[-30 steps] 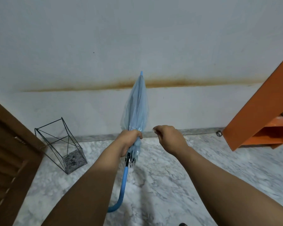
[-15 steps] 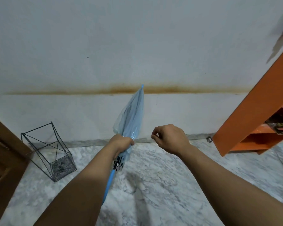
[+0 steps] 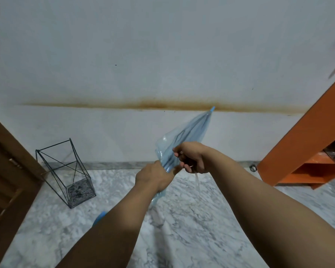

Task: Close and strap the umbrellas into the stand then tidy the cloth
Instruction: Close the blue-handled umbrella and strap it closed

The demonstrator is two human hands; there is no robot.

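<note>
A closed pale blue translucent umbrella (image 3: 190, 135) points up and to the right, its tip in front of the wall's brown stain. My left hand (image 3: 153, 177) grips it low on the folded canopy. My right hand (image 3: 191, 158) holds the canopy folds just above, and a thin clear strap (image 3: 197, 180) hangs down from under it. A bit of the blue handle (image 3: 99, 219) shows below my left forearm. The black wire umbrella stand (image 3: 66, 173) sits tilted on the floor at the left, with no umbrella in it. No cloth is in view.
A brown wooden door (image 3: 6, 176) fills the left edge. An orange shelf unit (image 3: 307, 147) stands at the right with items on a shelf. The floor is grey-white marble (image 3: 191, 219), meeting a white wall.
The umbrella has tilted further to the right. My right hand moved in from beside it and took hold of the canopy. The view shifted, so the stand sits more toward the centre.
</note>
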